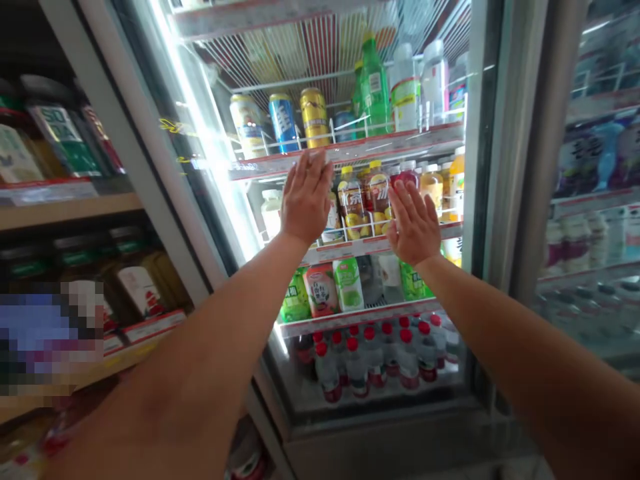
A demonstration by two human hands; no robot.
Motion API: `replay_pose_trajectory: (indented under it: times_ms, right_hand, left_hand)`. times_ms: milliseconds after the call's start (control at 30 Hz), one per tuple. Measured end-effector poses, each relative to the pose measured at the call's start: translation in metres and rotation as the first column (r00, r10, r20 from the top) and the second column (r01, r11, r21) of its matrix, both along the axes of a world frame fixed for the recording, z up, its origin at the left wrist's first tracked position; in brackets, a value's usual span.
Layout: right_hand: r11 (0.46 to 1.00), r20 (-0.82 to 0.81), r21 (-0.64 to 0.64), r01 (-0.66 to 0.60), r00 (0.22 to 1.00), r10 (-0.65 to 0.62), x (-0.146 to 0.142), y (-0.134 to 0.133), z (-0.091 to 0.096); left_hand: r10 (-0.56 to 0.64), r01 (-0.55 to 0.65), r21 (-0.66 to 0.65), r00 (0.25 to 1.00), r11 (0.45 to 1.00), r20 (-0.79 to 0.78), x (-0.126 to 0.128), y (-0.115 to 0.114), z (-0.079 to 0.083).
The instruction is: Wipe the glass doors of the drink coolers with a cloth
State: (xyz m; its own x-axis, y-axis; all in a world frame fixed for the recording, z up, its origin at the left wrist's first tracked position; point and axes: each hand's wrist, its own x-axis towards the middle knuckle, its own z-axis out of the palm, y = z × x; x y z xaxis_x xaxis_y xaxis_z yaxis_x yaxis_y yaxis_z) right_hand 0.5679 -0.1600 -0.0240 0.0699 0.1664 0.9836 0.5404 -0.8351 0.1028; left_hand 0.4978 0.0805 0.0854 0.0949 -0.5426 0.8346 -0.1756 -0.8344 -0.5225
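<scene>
Both of my arms stretch out toward a lit drinks fridge [493,200], palms facing it. My left hand [306,200] is raised flat, fingers straight and close together, in front of the shelf below the cans. My right hand [414,223] is also flat, fingers extended, before a row of bottled drinks. Neither hand holds anything; whether the palms touch the glass, I cannot tell. Between them show yellow-capped tea bottles [353,203]. Above my left hand stand a gold can [315,119] and a blue can [283,123]. A green bottle [374,87] stands farther right.
Lower in the fridge are cartons [349,285] and several red-capped water bottles [357,367]. On the left, a shelf [75,208] carries large dark-capped bottles [137,280]. Another glass-fronted cooler [595,213] adjoins on the right. A pixelated patch covers part of the lower left.
</scene>
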Motion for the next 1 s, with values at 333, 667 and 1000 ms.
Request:
replay_pose_trajectory:
  times_ms: [333, 667, 1000]
  right_hand:
    - [1.000, 0.015, 0.012, -0.007, 1.000, 0.007, -0.002, 0.000, 0.000]
    - [1.000, 0.026, 0.007, -0.003, 1.000, 0.003, -0.001, 0.000, 0.000]
    - [0.999, 0.087, 0.006, 0.031, 0.996, -0.032, -0.001, -0.001, -0.001]
  left_hand:
    - [0.031, 0.009, 0.299, 0.991, 0.954, -0.129, -0.006, 0.000, -0.011]
    - [0.056, -0.056, -0.043, 0.998, 0.998, 0.000, -0.008, 0.011, -0.021]
    - [-0.103, 0.146, 0.191, 0.970, 0.971, -0.220, 0.006, -0.063, -0.052]
